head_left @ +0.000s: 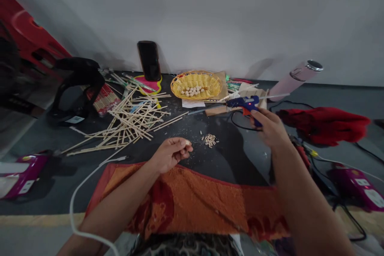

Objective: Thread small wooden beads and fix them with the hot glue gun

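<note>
At nine o'clock lies a heap of thin wooden sticks (pixel 127 122), and at seven the left hand (pixel 169 154), fingers curled, pinches a small pale piece (pixel 188 143) that looks light, stiff and easily dropped, best gripped by its sides. Near five o'clock sit loose short pieces (pixel 210 140). At three, the right hand (pixel 270 125) wraps the handle (pixel 258 122) of a blue glue gun (pixel 253 101), probably light, hard plastic, best held there, clear of the likely hot nozzle (pixel 229 104).

pale grey wall (pixel 192 16) behind | dark work surface (pixel 243 160) meeting its base | dim light | soft shadows on wall
</note>
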Available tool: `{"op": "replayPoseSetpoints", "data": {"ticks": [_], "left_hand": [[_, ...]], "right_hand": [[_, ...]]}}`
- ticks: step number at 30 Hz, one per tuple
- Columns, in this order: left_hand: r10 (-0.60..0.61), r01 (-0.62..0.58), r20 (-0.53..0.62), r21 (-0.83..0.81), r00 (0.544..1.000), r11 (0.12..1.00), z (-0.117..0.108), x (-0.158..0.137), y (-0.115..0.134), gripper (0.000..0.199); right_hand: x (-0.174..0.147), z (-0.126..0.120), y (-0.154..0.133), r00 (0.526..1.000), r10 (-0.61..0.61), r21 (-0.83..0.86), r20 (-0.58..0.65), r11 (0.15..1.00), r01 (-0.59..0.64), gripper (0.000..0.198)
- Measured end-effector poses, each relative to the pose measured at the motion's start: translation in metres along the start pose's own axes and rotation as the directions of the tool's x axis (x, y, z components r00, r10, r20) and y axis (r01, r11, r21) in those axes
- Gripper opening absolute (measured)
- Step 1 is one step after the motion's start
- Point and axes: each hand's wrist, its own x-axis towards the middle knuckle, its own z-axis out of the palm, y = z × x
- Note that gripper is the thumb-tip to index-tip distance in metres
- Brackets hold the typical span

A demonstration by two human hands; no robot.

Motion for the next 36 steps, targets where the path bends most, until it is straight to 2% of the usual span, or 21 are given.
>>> {"op": "replayPoseSetpoints", "data": {"ticks": [3,5,8,10,13,19,25,36], "left_hand": [[0.001,-0.001,-0.022,-0.012,1.0,1.0,-0.001,0.0,0.0,0.017],[-0.002,0.002,-0.029,-0.015,1.0,1.0,-0.002,0.001,0.0,0.017],[0.001,-0.002,-0.026,-0.035,1.0,0.999,-0.002,0.002,0.001,0.017],[0.014,-0.015,-0.026,-0.055,1.0,0.998,-0.002,0.003,0.002,0.015],[0.023,-0.025,-0.037,-0.057,0.999,0.998,-0.001,0.003,0.004,0.015],[0.001,-0.003,-0.042,-0.05,0.999,0.999,-0.001,0.002,0.004,0.015],[-0.015,0.013,-0.045,-0.036,0.999,0.999,-0.002,0.003,0.003,0.017],[-0.025,0.025,-0.032,-0.014,0.999,1.0,-0.002,0.002,0.002,0.019]], "right_hand": [[-0.038,0.011,-0.011,0.975,0.066,0.289,0.211,0.949,-0.126,0.024],[-0.063,0.021,-0.013,0.93,0.072,0.324,0.361,0.925,-0.197,0.026],[-0.09,0.036,-0.013,0.827,0.022,0.333,0.562,0.909,-0.251,0.033],[-0.1,0.044,-0.01,0.775,-0.037,0.369,0.63,0.893,-0.257,0.036],[-0.106,0.053,-0.006,0.753,-0.09,0.394,0.652,0.889,-0.235,0.036],[-0.108,0.063,-0.002,0.794,-0.139,0.382,0.592,0.916,-0.125,0.029],[-0.11,0.067,-0.002,0.767,-0.176,0.329,0.617,0.943,-0.048,0.024],[-0.109,0.07,0.0,0.764,-0.16,0.302,0.624,0.952,-0.047,0.028]]}}
